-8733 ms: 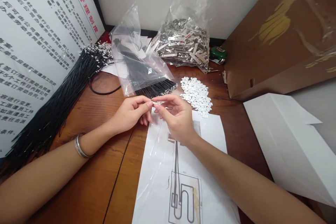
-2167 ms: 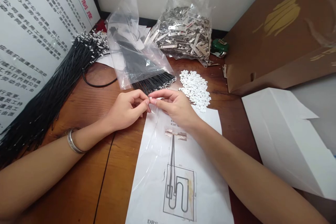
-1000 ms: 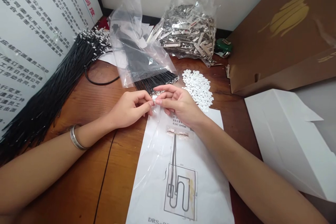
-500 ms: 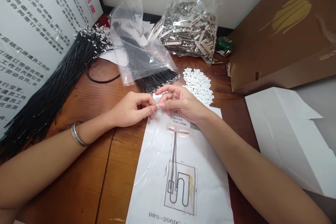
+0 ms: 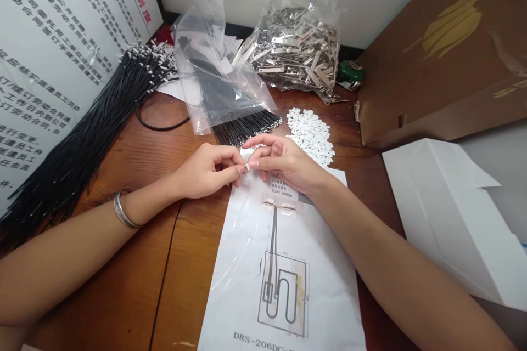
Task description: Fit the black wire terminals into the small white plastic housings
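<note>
My left hand (image 5: pixel 208 171) and my right hand (image 5: pixel 288 163) meet fingertip to fingertip above the top of a printed drawing sheet (image 5: pixel 234 285). Thumb and forefinger of the right pinch a tiny white plastic connector piece (image 5: pixel 247 166). The left fingertips are closed right against it; what they grip is too small to make out. Just beyond the hands, black wires (image 5: pixel 242 127) with small metal ends stick out of a clear plastic bag (image 5: pixel 193 82). A pile of white connector pieces (image 5: pixel 310 134) lies behind my right hand.
At the left lies a thick bundle of black wires (image 5: pixel 99 115) with white ends. A clear bag of metal strips (image 5: pixel 292 55) stands at the back, near a green tape measure (image 5: pixel 349 74). A brown box (image 5: pixel 428 77) and folded white card (image 5: pixel 448 219) occupy the right.
Both hands stay pinched together in nearly the same spot. The view has shifted slightly, and the white piece shows a little differently between the fingertips.
</note>
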`<state>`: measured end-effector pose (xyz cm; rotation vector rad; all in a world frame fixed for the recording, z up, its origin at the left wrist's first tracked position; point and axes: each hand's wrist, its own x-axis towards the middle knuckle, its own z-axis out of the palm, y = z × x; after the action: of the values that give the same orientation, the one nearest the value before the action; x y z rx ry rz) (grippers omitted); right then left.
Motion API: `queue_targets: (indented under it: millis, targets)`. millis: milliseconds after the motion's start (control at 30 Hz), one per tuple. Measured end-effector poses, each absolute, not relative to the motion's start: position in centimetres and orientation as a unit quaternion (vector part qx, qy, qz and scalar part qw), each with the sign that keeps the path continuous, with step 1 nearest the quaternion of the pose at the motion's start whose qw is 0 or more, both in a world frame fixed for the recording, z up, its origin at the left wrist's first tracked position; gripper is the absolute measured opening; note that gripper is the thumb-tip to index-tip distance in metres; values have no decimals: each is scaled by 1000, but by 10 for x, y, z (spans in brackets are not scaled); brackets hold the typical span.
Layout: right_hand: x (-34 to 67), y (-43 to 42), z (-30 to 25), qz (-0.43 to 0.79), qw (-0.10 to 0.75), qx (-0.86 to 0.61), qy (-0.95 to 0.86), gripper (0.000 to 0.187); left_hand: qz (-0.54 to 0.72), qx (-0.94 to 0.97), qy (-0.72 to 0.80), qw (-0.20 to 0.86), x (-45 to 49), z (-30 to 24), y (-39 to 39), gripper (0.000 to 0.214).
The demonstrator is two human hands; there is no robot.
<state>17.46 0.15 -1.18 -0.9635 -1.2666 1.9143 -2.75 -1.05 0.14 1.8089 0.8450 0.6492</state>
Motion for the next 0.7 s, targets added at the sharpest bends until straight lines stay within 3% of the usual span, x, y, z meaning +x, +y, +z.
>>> queue_targets:
  millis: [700]
  targets:
    - [174, 1, -12, 723, 326, -361, -490, 31, 263, 742, 358, 502, -27, 2, -10, 14]
